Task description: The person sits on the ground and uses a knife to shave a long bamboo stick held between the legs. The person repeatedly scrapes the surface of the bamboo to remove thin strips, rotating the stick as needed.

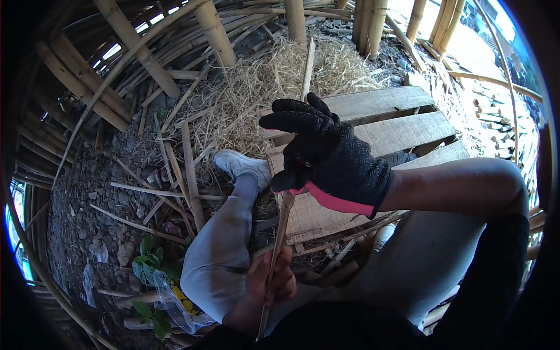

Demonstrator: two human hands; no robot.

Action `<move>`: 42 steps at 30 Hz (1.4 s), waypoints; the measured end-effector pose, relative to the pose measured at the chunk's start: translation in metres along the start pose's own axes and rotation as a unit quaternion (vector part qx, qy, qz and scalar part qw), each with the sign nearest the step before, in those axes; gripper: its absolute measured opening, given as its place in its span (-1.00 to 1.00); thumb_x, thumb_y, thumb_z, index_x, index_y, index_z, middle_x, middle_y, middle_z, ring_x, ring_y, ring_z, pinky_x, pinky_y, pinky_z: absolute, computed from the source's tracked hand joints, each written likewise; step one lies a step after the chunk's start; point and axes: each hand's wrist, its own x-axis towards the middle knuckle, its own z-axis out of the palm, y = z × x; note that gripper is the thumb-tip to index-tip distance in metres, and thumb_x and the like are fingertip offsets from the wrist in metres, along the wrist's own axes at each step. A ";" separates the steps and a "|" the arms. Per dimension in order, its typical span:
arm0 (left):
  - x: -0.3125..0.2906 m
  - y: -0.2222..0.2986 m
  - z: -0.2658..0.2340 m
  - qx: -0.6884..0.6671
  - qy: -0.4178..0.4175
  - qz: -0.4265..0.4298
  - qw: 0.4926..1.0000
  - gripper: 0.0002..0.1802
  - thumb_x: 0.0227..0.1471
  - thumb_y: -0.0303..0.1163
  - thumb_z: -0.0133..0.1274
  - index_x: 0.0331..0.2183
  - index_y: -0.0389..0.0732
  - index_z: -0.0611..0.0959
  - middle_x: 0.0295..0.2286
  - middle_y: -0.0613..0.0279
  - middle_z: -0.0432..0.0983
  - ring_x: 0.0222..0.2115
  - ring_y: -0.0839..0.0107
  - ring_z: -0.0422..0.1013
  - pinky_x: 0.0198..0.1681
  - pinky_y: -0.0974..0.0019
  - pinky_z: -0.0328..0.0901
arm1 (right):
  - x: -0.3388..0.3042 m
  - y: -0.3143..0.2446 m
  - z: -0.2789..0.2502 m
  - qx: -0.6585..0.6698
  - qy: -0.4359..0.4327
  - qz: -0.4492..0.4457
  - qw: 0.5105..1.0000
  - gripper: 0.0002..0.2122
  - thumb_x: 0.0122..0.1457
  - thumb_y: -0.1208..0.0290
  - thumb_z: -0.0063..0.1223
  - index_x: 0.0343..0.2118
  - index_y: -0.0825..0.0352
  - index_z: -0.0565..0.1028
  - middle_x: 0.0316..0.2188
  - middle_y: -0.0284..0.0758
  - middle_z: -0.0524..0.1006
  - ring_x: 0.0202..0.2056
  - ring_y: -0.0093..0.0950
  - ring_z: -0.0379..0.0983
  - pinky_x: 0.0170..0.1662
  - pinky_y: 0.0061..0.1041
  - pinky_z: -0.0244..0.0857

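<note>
Left hand [271, 284]: strip [279, 233] is gripped.
Right hand [332, 154]: gloved; strip is crossed, grip cannot be told.
Shavings [251, 87]: heaped beside slatted surface [408, 131].

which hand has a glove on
The right hand, above the slatted wooden platform, wears a black-and-pink glove; the left hand, closed around the thin strip, is bare.

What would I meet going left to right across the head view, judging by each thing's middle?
Green leafy plant → white shoe → bare left hand → gloved right hand → cut bamboo pieces.
</note>
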 end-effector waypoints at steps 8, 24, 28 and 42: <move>-0.005 -0.003 0.008 0.050 0.046 0.014 0.998 -0.52 0.41 0.07 -0.35 -0.34 -0.13 0.32 -0.86 0.38 0.17 -0.96 0.60 0.02 -0.85 0.48 -0.08 | -0.001 -0.009 -0.001 0.137 -0.056 0.099 0.984 -0.58 -0.03 0.48 0.44 -0.08 0.28 0.53 -0.15 -0.22 0.57 -0.20 -0.46 0.55 0.01 -0.28 0.30; 0.008 0.016 0.005 0.295 0.147 0.058 0.942 -0.46 0.35 0.21 -0.31 -0.34 -0.10 0.33 -0.82 0.41 0.12 -0.91 0.61 -0.04 -0.76 0.47 -0.01 | 0.033 0.065 -0.061 -0.213 0.035 0.210 0.954 -0.58 0.39 0.02 -0.12 -0.07 0.28 0.61 -0.24 -0.11 0.58 -0.20 -0.27 0.57 -0.05 -0.38 0.42; 0.010 0.022 -0.002 0.309 0.153 0.067 0.936 -0.42 0.32 0.26 -0.27 -0.27 -0.13 0.35 -0.82 0.43 0.12 -0.90 0.60 -0.01 -0.72 0.48 0.05 | 0.018 0.100 -0.052 -0.214 -0.280 0.286 0.891 -0.50 0.36 -0.10 -0.15 -0.17 0.29 0.62 -0.32 -0.08 0.59 -0.23 -0.20 0.57 -0.10 -0.31 0.42; 0.012 0.029 -0.006 0.337 0.150 0.095 0.924 -0.45 0.29 0.17 -0.08 -0.11 -0.18 0.37 -0.72 0.39 0.28 -0.82 0.61 0.14 -0.76 0.50 0.02 | -0.002 0.106 -0.014 -0.278 -0.226 0.272 0.893 -0.64 0.23 0.03 0.09 -0.21 0.25 0.66 -0.26 -0.17 0.65 -0.15 -0.16 0.59 -0.05 -0.21 0.45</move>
